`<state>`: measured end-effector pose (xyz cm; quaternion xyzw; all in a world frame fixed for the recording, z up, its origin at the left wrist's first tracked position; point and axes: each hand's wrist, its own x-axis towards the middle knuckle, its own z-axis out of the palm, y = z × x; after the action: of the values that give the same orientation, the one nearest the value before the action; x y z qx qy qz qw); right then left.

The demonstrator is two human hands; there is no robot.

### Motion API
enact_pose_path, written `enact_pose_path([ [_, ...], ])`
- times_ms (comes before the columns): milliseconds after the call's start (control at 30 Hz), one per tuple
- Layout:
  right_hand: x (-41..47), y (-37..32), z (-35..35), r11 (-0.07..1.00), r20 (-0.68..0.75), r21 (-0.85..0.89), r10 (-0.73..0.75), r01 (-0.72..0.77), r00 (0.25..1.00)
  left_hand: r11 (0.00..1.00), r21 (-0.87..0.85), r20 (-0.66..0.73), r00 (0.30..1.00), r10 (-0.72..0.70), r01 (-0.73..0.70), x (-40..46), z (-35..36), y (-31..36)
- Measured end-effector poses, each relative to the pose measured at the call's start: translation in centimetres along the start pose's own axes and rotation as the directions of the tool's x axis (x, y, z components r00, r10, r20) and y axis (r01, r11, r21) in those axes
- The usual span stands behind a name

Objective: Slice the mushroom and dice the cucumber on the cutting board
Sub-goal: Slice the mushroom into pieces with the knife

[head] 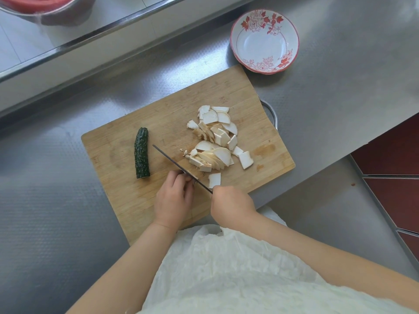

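Observation:
A wooden cutting board (238,94) lies on the steel counter. Sliced white mushroom pieces (217,141) are piled on its right half. A short dark green cucumber piece (142,153) lies whole on the left half. My right hand (231,203) grips the handle of a knife (174,163), whose thin blade runs up-left across the board between cucumber and mushroom. My left hand (174,198) rests at the blade's near end, fingers curled against its side; whether anything sits under them is hidden. One mushroom slice (214,179) lies just right of the blade.
A white bowl with red flowers (264,40) stands beyond the board's far right corner, empty. A steel pot with a red lid (45,7) sits at the top left behind a raised ledge. The counter's edge drops off at the right; a metal handle (271,114) sticks out from the board.

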<state>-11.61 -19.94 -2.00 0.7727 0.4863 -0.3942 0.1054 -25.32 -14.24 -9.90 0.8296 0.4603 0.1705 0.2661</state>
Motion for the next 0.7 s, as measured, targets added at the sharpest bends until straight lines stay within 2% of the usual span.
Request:
enact_pose_path([
  [100,0.6,-0.1,0.9,1.0,-0.016,0.008,0.012,-0.012,1.0,1.0,-0.001,0.004,1.0,-0.015,0.015,0.0,0.0,0.0],
  [200,1.3,0.3,1.6,0.996,-0.024,0.088,0.035,-0.033,0.999,0.999,-0.016,0.013,1.0,-0.028,0.028,-0.1,0.1,0.1],
  [367,2.0,1.2,1.3,0.968,-0.033,0.243,0.065,-0.055,0.997,0.967,-0.212,-0.049,0.986,-0.157,0.144,-0.6,-0.2,0.3],
  [467,1.9,1.4,1.4,0.972,-0.063,0.233,0.042,-0.026,0.997,0.974,-0.197,-0.049,0.991,-0.126,0.114,-1.3,-0.2,-0.5],
  [600,1.7,1.7,1.8,0.983,-0.083,0.182,0.0,0.015,0.997,0.979,-0.104,0.04,0.984,-0.172,0.175,-2.3,0.1,-1.4],
  [700,1.4,1.5,2.1,0.984,-0.06,0.173,-0.027,0.036,0.998,0.969,-0.112,0.071,0.975,-0.212,0.219,-2.5,0.1,-1.4],
])
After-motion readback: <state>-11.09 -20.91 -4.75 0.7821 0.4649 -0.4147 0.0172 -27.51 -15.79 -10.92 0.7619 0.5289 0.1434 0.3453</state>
